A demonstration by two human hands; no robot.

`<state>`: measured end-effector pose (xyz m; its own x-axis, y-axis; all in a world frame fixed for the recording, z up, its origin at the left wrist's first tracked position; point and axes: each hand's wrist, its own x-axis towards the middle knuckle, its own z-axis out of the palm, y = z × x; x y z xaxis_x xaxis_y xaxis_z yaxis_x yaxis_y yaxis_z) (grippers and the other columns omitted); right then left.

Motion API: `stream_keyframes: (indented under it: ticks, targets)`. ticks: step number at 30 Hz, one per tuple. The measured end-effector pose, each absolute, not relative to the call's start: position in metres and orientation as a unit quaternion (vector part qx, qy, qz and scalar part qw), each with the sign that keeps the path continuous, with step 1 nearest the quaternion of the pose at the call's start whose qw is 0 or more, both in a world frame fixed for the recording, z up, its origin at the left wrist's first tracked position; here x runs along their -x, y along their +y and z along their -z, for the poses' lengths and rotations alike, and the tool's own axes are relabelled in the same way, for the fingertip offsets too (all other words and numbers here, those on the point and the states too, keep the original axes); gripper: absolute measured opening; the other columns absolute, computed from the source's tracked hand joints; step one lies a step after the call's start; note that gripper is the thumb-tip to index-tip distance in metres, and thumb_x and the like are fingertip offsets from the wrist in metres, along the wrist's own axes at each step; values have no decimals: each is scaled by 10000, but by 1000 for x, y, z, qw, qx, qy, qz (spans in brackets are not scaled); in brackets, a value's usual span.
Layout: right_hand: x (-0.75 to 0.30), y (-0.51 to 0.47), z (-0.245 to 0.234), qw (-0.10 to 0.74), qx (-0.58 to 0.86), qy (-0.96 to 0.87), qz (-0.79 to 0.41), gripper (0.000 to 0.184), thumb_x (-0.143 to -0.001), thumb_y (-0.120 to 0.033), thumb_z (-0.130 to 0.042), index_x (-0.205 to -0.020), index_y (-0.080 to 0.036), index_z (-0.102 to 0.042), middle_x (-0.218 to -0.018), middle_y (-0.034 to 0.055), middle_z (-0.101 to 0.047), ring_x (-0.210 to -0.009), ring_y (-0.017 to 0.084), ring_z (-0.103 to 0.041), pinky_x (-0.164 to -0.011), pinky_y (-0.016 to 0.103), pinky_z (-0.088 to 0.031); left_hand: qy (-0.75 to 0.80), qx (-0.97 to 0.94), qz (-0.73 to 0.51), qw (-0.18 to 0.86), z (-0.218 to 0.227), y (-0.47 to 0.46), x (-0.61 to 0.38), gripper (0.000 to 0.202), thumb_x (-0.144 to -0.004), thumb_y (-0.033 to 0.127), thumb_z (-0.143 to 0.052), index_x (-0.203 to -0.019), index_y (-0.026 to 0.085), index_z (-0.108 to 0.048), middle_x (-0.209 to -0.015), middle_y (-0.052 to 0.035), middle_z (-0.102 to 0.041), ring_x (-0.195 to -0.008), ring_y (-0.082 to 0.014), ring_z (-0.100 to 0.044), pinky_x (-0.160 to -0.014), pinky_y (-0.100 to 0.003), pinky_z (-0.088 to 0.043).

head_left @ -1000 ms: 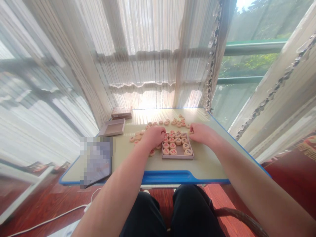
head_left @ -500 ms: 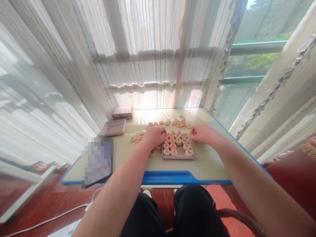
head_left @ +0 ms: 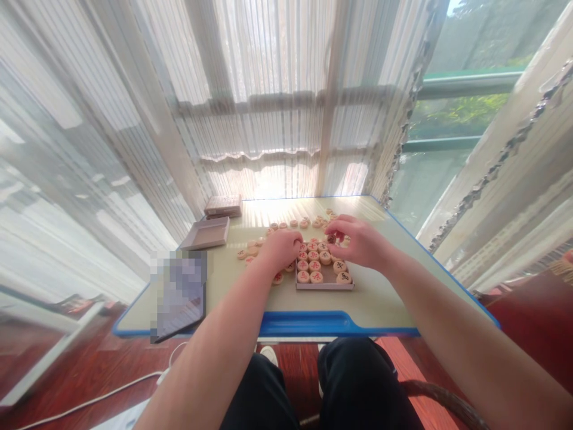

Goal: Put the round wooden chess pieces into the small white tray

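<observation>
A shallow square box (head_left: 324, 284) on the table holds several round wooden chess pieces (head_left: 314, 266) marked in red and black. My left hand (head_left: 281, 247) rests curled at the box's left edge, fingers closed; what is under them is hidden. My right hand (head_left: 358, 240) hovers over the box's far right corner, its fingertips pinching one chess piece (head_left: 332, 238). More loose pieces (head_left: 308, 222) lie scattered on the table beyond the box and to the left of my left hand.
The table (head_left: 380, 298) is pale green with a blue rim. A box lid (head_left: 206, 233) and a flat wooden case (head_left: 222, 205) sit at the back left, a dark tablet (head_left: 179, 292) at the front left. Sheer curtains hang behind. My legs are under the table.
My right hand has moved left from the table beside the box to over its far right corner, now pinching a piece. My left hand has stayed put.
</observation>
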<state>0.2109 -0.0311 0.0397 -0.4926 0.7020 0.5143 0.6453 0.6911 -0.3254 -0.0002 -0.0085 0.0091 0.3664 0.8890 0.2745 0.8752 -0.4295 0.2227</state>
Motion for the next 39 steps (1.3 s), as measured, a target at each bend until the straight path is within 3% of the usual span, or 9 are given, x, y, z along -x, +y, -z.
stream_keyframes:
  ticks: [5,13,17,23,29,33,39]
  targets:
    - [-210,-32,-40,311,390,-865,-41,165,-727,-244,-570,-867,-172,-621,-854,50,-595,-706,132,-557,-725,268,-456,532,-828,-177,21,-10,-9,0,311,-822,204,-396,-908,227,-694,-911,-34,-688,-898,-204,-607,-861,-321,-464]
    - [-210,-30,-36,177,402,-898,-29,174,-735,-344,-593,-798,-189,-640,-818,50,-636,-849,192,-559,-746,284,-420,530,-827,-183,23,-10,-8,0,304,-821,212,-401,-901,220,-694,-932,-39,-684,-910,-198,-608,-877,-317,-463]
    - [-209,-27,-34,169,420,-891,-9,208,-746,-371,-569,-832,-196,-640,-859,51,-646,-871,192,-555,-750,280,-411,531,-827,-182,19,-10,-8,0,310,-817,207,-395,-894,223,-695,-920,-35,-692,-900,-205,-611,-859,-322,-471]
    - [-227,-12,-41,212,642,-730,102,254,-748,-382,-505,-819,-193,-659,-873,74,-669,-889,232,-562,-729,310,-409,537,-824,-178,28,-11,-9,0,324,-813,197,-390,-905,222,-700,-931,-28,-696,-910,-201,-606,-854,-307,-470]
    - [-260,12,-40,117,768,-630,-6,362,-737,-451,-493,-869,-181,-695,-937,124,-682,-854,251,-613,-646,316,-435,529,-827,-190,18,-7,-6,2,315,-804,205,-394,-890,219,-697,-923,-34,-692,-889,-202,-606,-841,-313,-473]
    - [-265,22,-29,75,780,-621,1,462,-730,-492,-506,-983,-146,-679,-1018,157,-662,-912,268,-612,-682,331,-451,527,-827,-198,10,-6,-5,2,311,-798,202,-395,-884,212,-695,-911,-38,-689,-880,-201,-607,-832,-310,-473]
    - [-265,21,-25,45,759,-650,-9,415,-765,-372,-506,-1021,-90,-669,-1015,190,-662,-913,264,-613,-719,324,-449,528,-827,-191,7,-6,-4,4,313,-807,220,-393,-894,217,-694,-920,-38,-693,-873,-205,-613,-806,-306,-477]
